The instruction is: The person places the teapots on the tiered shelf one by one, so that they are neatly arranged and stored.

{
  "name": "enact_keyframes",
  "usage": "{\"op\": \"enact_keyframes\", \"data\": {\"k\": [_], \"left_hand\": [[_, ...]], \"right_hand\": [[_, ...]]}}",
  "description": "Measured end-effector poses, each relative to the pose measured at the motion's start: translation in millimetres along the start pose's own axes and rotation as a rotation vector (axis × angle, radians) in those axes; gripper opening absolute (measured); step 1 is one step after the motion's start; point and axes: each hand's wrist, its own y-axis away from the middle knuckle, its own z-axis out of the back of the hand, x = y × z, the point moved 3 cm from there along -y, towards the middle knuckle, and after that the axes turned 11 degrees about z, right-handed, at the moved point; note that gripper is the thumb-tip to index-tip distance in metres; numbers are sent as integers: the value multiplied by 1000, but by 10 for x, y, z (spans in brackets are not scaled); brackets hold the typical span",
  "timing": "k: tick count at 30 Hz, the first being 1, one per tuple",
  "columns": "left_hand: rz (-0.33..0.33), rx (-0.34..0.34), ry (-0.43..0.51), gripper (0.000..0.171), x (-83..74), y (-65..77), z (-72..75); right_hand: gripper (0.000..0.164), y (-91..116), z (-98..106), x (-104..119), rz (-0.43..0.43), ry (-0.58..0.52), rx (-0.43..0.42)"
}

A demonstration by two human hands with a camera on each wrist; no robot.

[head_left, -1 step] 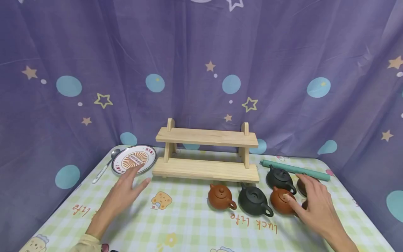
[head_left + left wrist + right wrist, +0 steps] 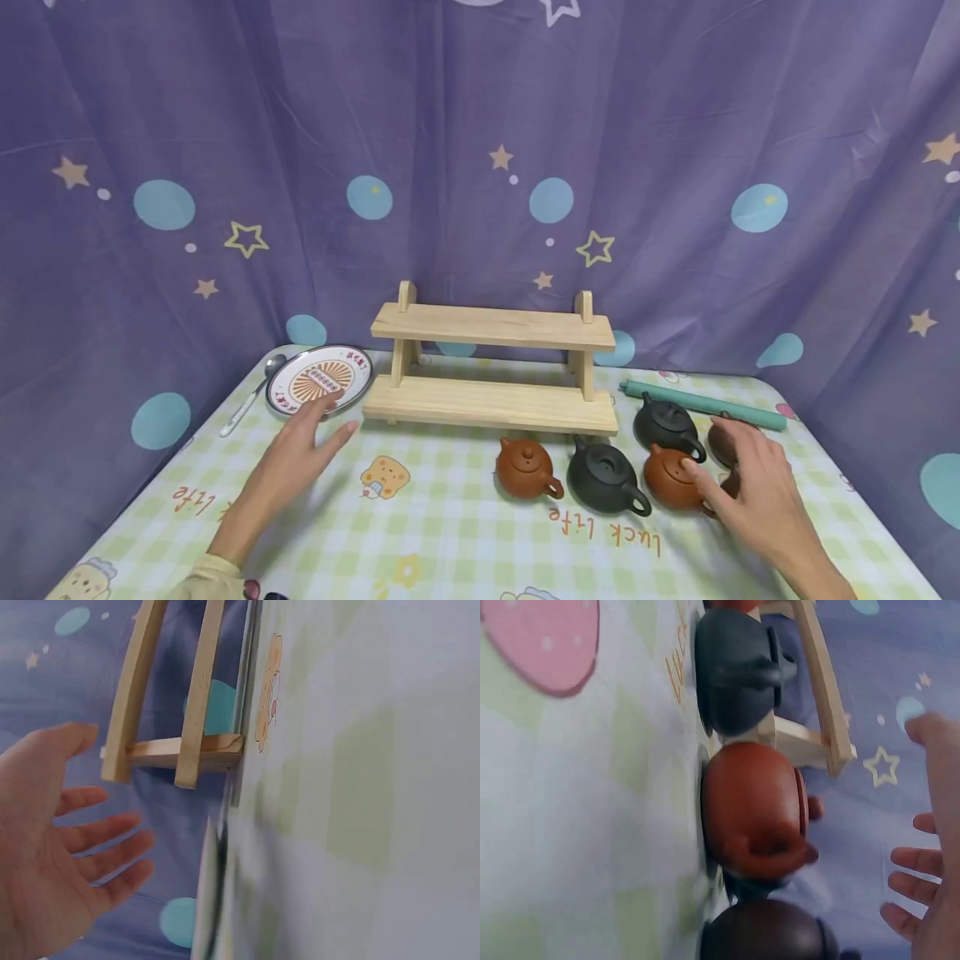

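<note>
Partly behind right hand, brown teapot

I see smooth, unglazed-looking clay with a low satin sheen on the red-brown teapot and on the black teapot to its right. The rack is pale, smooth, matt wood; the far curtain is creased cloth. At left, the plate looks glossy, the spoon shiny metal at its bowl. My left sleeve is matt cloth.
</note>
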Motion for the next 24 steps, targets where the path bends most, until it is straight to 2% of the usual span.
{"op": "enact_keyframes", "data": {"k": [3, 6, 11, 14, 16, 19, 24], "left_hand": [[87, 27, 148, 51, 71, -93, -74], [171, 59, 304, 45, 154, -172, -147], [280, 139, 607, 46, 275, -298, -276], [331, 182, 742, 50, 296, -355, -359], [350, 204, 784, 51, 293, -389, -416], [353, 229, 797, 50, 274, -424, -490], [338, 236, 810, 49, 265, -451, -574]], "right_hand": [[46, 79, 85, -90, -98, -88, -99], [31, 176, 175, -195, -255, -174, -158], [17, 322, 329, -355, -464, -272, -242], [11, 441, 399, -445, -606, -292, -272], [11, 540, 439, -504, -706, -293, -273], [19, 697, 483, -594, -852, -297, -266], [25, 882, 446, -697, -1038, -322, -140]]}}
